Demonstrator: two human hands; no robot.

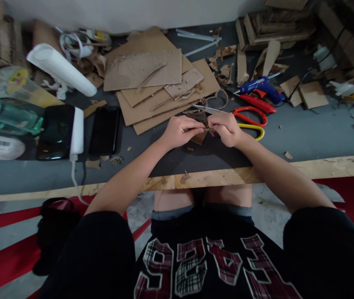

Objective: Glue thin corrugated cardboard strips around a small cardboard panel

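Note:
Close together over the dark tabletop, my left hand (183,131) and my right hand (225,128) pinch a small piece of brown corrugated cardboard strip (207,128) between them. Fingers hide most of it. Thin wavy cardboard strips (217,99) curl just beyond my hands. Scissors with one red handle (259,116) and one yellow handle (257,128) lie by my right hand, their blades (208,109) pointing left behind it. A small brown cardboard piece (198,138) lies beneath my fingers. Stacked cardboard sheets (152,99) spread out beyond my left hand.
A blue glue gun (259,89) and a red tool (256,103) lie at the right. Black phones (104,131) (55,131), a white cabled device (77,131) and a white paper roll (61,68) are at the left. Clear glue sticks (195,35) lie at the back.

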